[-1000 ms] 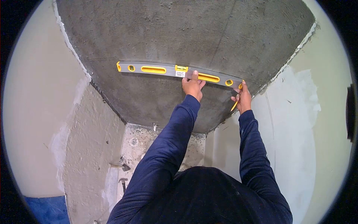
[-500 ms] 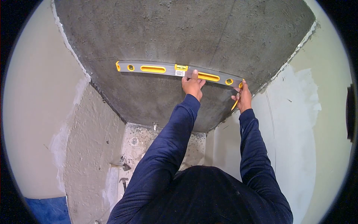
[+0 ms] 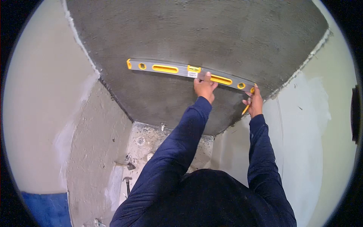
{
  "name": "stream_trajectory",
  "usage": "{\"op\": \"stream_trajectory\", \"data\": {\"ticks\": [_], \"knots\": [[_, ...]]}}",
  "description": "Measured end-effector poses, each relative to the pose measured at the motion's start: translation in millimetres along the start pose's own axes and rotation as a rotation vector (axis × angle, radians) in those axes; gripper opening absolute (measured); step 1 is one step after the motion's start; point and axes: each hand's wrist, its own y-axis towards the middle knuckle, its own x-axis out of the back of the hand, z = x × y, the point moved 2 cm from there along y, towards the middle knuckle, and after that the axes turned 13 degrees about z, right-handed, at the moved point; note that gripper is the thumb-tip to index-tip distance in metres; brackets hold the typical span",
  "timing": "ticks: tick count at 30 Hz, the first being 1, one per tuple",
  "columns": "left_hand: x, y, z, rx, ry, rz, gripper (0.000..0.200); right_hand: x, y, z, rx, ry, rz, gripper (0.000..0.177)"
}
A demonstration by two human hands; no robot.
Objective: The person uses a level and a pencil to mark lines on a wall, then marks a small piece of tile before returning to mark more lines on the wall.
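Note:
A grey spirit level (image 3: pixel 177 71) with yellow end caps and vials lies along the grey cement wall (image 3: pixel 211 30), its right end lower in the picture. My left hand (image 3: pixel 204 89) grips it just right of the centre vial, thumb on the front face and fingers below. At the level's right end, my right hand (image 3: pixel 255 101) presses a fingertip to the yellow cap. That same hand has a yellow pencil (image 3: pixel 245 109) in its fingers, pointing down and left.
Below, a hammer (image 3: pixel 127 184) and a trowel-like tool (image 3: pixel 130 166) lie on the stained floor (image 3: pixel 145 134). A small pipe fitting (image 3: pixel 163 126) sticks out low on the cement wall. Side walls flank me, with a blue sheet (image 3: pixel 47 208) at lower left.
The whole view has shifted slightly, so the wall, level and hands all appear further right. Both hands keep their places on the level, and the pencil stays in my right hand.

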Motion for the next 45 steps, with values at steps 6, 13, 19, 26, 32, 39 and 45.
{"op": "stream_trajectory", "data": {"ticks": [6, 13, 19, 26, 32, 39, 45], "knots": [[-2, -2, -1, 0.008, 0.023, -0.06, 0.036, 5, 6, -7, 0.01, -0.018, -0.01, 0.053], [-3, 0, 1, -0.014, -0.002, -0.081, 0.037, 4, 6, -7, 0.002, -0.024, 0.034, 0.055], [-3, -1, -2, 0.001, 0.067, -0.126, 0.036, -4, 1, -4, -0.021, -0.063, 0.099, 0.042], [4, 15, 19, -0.129, 0.022, -0.127, 0.031, 0, 1, -5, -0.017, -0.067, 0.056, 0.043], [-2, 3, 5, -0.061, -0.049, -0.137, 0.04, -3, -2, -3, -0.013, -0.059, 0.075, 0.041], [1, 4, 7, -0.066, 0.006, -0.159, 0.037, -4, -3, -3, -0.02, -0.058, 0.077, 0.041], [-1, 3, 2, -0.052, 0.007, -0.114, 0.034, -4, -4, -6, -0.021, -0.057, 0.067, 0.045]]}}
